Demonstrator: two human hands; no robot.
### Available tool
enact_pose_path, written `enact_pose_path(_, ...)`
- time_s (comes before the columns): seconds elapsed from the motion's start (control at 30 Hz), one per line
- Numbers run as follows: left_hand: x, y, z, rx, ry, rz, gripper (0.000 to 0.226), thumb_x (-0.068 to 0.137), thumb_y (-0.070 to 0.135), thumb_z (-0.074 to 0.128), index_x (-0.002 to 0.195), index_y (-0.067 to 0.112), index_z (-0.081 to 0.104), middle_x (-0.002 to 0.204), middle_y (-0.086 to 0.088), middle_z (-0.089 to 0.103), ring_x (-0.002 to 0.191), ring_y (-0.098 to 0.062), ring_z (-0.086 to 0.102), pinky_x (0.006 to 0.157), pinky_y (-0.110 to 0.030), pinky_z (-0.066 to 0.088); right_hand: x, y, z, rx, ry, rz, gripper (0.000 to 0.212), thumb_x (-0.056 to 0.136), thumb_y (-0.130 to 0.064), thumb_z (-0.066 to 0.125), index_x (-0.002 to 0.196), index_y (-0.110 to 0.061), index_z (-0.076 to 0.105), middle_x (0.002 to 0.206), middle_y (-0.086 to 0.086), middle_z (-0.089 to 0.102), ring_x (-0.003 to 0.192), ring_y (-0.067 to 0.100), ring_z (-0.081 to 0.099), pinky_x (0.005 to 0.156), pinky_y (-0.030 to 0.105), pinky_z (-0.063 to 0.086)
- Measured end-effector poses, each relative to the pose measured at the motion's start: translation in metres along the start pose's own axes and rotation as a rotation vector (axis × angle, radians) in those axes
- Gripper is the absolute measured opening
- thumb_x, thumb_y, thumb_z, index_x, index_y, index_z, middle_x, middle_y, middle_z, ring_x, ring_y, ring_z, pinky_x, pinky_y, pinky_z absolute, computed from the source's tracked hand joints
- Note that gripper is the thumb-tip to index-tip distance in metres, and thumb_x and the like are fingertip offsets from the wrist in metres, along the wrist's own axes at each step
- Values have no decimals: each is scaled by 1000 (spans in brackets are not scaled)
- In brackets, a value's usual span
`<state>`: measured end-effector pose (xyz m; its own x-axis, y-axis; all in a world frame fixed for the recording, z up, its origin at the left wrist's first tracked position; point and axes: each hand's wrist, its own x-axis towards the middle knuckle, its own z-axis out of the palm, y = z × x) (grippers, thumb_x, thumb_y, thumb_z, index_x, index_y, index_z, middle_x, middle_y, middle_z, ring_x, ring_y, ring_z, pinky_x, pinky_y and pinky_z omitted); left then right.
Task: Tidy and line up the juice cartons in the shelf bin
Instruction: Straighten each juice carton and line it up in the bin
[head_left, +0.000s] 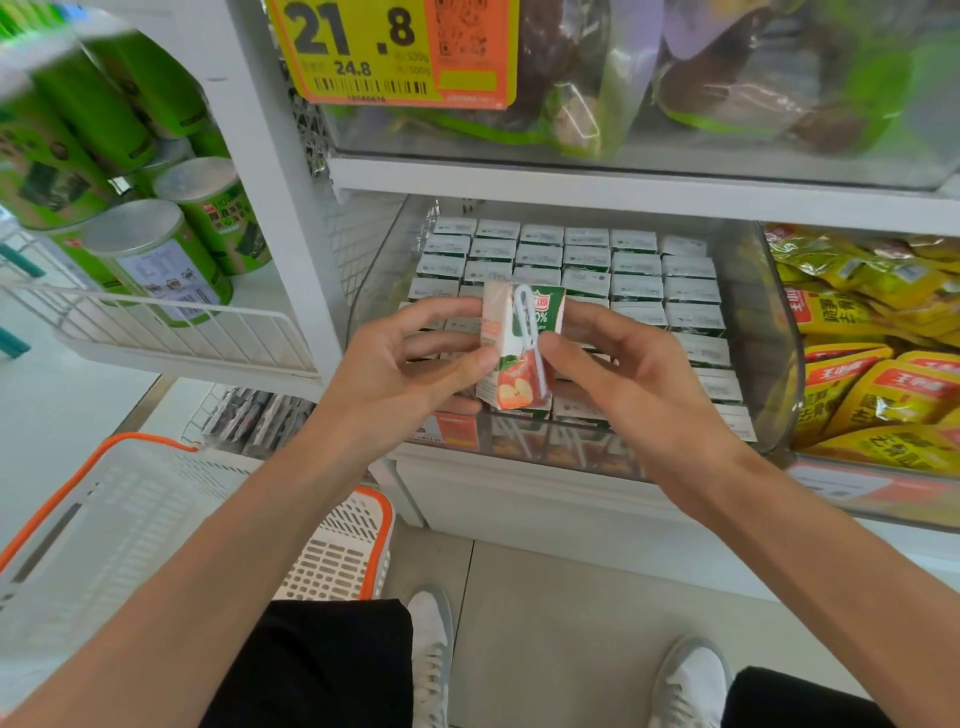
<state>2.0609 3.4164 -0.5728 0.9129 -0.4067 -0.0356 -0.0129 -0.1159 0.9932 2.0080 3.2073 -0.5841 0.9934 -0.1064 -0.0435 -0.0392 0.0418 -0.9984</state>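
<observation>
A small juice carton (511, 384) with an apple picture and a white straw on its face is held upright above the front of the clear shelf bin (774, 332). My left hand (405, 364) grips its left side, thumb on the front. My right hand (618, 364) pinches its right edge by the straw. Inside the bin, several rows of juice cartons (636, 286) stand upright, tops showing, in neat lines. The cartons right behind my hands are hidden.
A white and orange shopping basket (156, 519) sits at the lower left by my knee. Green tins (156, 260) fill a wire shelf at left. Yellow snack packs (872, 364) lie in the bin to the right. Bagged goods and a price tag (389, 52) hang above.
</observation>
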Motion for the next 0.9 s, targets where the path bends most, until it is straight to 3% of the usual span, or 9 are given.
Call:
enact_pose_path(0.13, -1, 1, 1, 54, -50, 88, 51, 82, 25, 83, 130, 28, 68, 114, 10, 80, 109, -8, 75, 86, -21, 60, 1, 1, -5, -23, -20, -30, 44, 92, -16, 81, 133, -24, 69, 118, -7, 79, 114, 11, 74, 101, 30, 59)
enact_pose_path(0.2, -2, 1, 2, 99, -57, 150, 51, 81, 16, 86, 128, 20, 67, 116, 10, 79, 113, -5, 72, 91, -19, 58, 1, 1, -5, -65, -41, -108, 44, 85, -9, 85, 126, -20, 74, 115, -5, 80, 114, 13, 74, 101, 32, 58)
enact_pose_path(0.37, 1, -2, 2, 200, -25, 274, 42, 79, 2, 86, 115, 13, 67, 116, 6, 79, 117, -8, 71, 100, -28, 57, -1, 5, -2, -157, -28, -303, 43, 76, 6, 90, 114, -11, 78, 114, 4, 78, 115, 19, 73, 106, 34, 57)
enact_pose_path(0.53, 2, -4, 2, 193, -20, 301, 41, 79, 0, 86, 114, 7, 67, 116, 1, 79, 116, -14, 72, 101, -35, 57, 0, 5, -3, -177, -30, -319, 45, 76, 6, 90, 118, -7, 77, 118, 9, 75, 118, 23, 71, 106, 39, 56)
enact_pose_path(0.63, 1, -2, 3, 226, -4, 284, 45, 79, 7, 87, 120, 13, 67, 117, 8, 79, 116, -8, 71, 101, -29, 57, -1, 4, -2, -164, -26, -283, 46, 78, 1, 89, 121, -11, 77, 117, 4, 79, 116, 21, 74, 105, 40, 57)
enact_pose_path(0.7, 1, -1, 4, 221, 0, 281, 52, 82, 15, 86, 130, 16, 64, 115, 9, 79, 111, -7, 73, 99, -27, 57, -2, 1, -2, -103, -14, -222, 44, 80, -10, 87, 123, -15, 76, 112, -1, 81, 109, 17, 77, 98, 33, 60)
enact_pose_path(0.8, 0, 0, 6, 154, -37, 250, 64, 94, 28, 74, 151, 31, 45, 112, 6, 80, 109, -12, 75, 99, -27, 57, -1, -5, 0, 20, 53, -56, 38, 85, -30, 81, 122, -33, 73, 102, -5, 83, 95, 12, 80, 84, 22, 60)
enact_pose_path(0.9, -2, 0, 7, 182, -110, 271, 48, 106, 26, 55, 153, 34, 45, 108, -3, 78, 105, -15, 73, 93, -23, 55, 0, -6, -2, 48, 51, 121, 38, 93, -41, 76, 129, -43, 66, 101, 1, 83, 91, 21, 81, 81, 30, 62)
